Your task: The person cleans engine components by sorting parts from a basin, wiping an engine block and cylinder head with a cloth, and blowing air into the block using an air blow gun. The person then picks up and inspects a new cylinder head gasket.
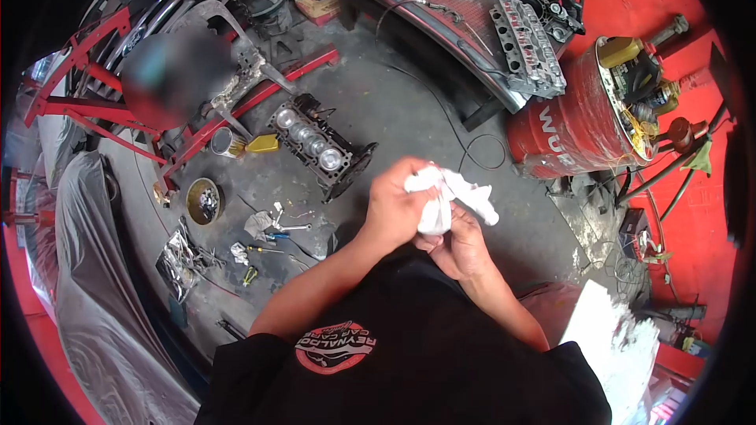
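A white cloth (435, 208) is bunched up between my two hands in front of my chest, one end hanging out to the right. My left hand (395, 203) is closed round the upper left part of the cloth. Below and to the right, my right hand (461, 248) has its fingers curled at the cloth's lower edge, palm partly turned up. Whether anything lies inside the folds is hidden. Beyond my hands, to the left, an engine block (309, 142) with several round pistons sits on the floor.
A metal workbench (425, 20) carries a cylinder head (528, 46). A red drum (571, 130) stands at the right. Scattered tools (295, 227), a bowl (205, 202) and a yellow bottle (263, 143) are on the floor at left, near a red stand (236, 102).
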A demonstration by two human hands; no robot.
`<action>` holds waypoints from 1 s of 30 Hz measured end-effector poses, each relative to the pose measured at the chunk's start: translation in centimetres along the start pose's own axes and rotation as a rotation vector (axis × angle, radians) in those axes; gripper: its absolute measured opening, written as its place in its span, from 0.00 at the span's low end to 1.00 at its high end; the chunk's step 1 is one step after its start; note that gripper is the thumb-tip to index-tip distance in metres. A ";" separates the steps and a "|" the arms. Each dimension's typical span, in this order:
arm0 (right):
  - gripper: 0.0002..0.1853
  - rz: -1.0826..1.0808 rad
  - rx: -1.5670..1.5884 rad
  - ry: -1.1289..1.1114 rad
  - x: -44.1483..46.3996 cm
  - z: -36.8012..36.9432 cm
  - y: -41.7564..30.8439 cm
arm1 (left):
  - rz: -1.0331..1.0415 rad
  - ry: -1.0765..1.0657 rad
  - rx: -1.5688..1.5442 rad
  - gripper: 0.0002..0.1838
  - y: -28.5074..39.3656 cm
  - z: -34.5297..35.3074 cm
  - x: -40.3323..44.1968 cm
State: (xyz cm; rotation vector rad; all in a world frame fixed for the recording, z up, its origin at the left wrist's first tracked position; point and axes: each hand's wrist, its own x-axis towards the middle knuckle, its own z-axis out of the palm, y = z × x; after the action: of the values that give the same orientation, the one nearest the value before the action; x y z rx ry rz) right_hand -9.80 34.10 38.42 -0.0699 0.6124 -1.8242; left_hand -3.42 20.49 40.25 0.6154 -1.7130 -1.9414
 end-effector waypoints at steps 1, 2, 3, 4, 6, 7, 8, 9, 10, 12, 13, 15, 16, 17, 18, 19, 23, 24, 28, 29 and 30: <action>0.13 -0.036 -0.073 -0.015 0.2 -0.1 -0.7 | -0.146 0.118 -0.171 0.07 -1.1 0.7 1.7; 0.12 -0.074 -0.147 -0.034 0.6 -0.2 -1.6 | -0.285 0.237 -0.339 0.08 -1.9 1.3 3.1; 0.09 -0.134 -0.144 -0.035 0.6 -0.3 -2.7 | -0.329 0.263 -0.476 0.08 -1.6 1.6 4.0; 0.09 -0.135 -0.142 -0.033 0.9 -0.7 -3.6 | -0.374 0.283 -0.614 0.08 -1.3 1.4 5.0; 0.08 -0.595 -1.011 0.282 2.1 -1.4 -5.2 | -0.433 0.102 -0.687 0.11 -1.9 0.8 5.7; 0.09 -0.708 -1.110 0.307 2.8 -2.2 -6.0 | -0.547 -0.041 -0.775 0.13 -2.3 1.2 5.8; 0.11 -0.718 -1.052 0.335 3.3 -2.6 -6.6 | -0.663 -0.191 -0.861 0.16 -2.8 2.3 5.9; 0.13 -0.811 -1.298 0.328 3.8 -3.3 -8.3 | -0.535 -0.180 -0.700 0.16 -3.3 4.2 6.2; 0.16 -0.893 -1.544 0.317 4.2 -4.0 -9.7 | -0.404 -0.165 -0.540 0.16 -3.5 5.8 6.8; 0.18 -0.906 -1.595 0.358 5.1 -4.9 -11.8 | -0.433 -0.202 -0.534 0.13 -3.6 7.0 9.4; 0.18 -0.920 -1.659 0.389 5.4 -5.4 -12.9 | -0.481 -0.284 -0.461 0.13 -4.0 7.4 10.9; 0.15 -0.892 -1.731 0.458 6.0 -6.4 -14.7 | -0.541 -0.451 -0.280 0.13 -4.8 8.4 13.8; 0.15 -0.885 -1.743 0.464 6.3 -6.7 -15.2 | -0.565 -0.463 -0.339 0.14 -4.8 9.4 14.8; 0.13 -0.857 -1.598 0.502 6.6 -7.0 -15.5 | -0.578 -0.488 -0.349 0.15 -4.7 10.2 16.0; 0.10 -0.821 -1.450 0.538 7.0 -7.3 -16.0 | -0.596 -0.508 -0.357 0.15 -4.3 10.8 17.0; 0.05 -0.741 -1.346 0.606 7.4 -7.0 -16.8 | -0.499 -0.517 -0.206 0.14 -3.7 11.7 17.8; 0.12 -0.392 -0.080 0.753 9.4 -9.6 -20.9 | 0.288 -0.499 0.424 0.11 -3.4 14.9 20.3; 0.15 -0.244 -0.078 0.715 9.4 -11.0 -21.9 | 0.459 -0.509 0.587 0.11 -2.7 15.8 21.1; 0.15 -0.081 -0.209 0.720 10.6 -15.5 -25.5 | 0.349 -0.594 0.762 0.11 -4.1 18.9 23.7; 0.14 -0.066 -0.270 0.649 10.7 -17.4 -26.9 | 0.319 -0.474 0.603 0.09 -4.7 19.7 24.5; 0.13 -0.050 -0.330 0.573 10.8 -19.0 -28.6 | 0.294 -0.350 0.446 0.09 -5.3 20.6 25.4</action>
State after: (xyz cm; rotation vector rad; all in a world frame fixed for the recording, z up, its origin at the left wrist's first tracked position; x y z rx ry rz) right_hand -45.05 37.47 31.88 0.2272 1.3216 -1.7747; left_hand -36.34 21.39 36.90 0.1510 -2.3348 -1.5322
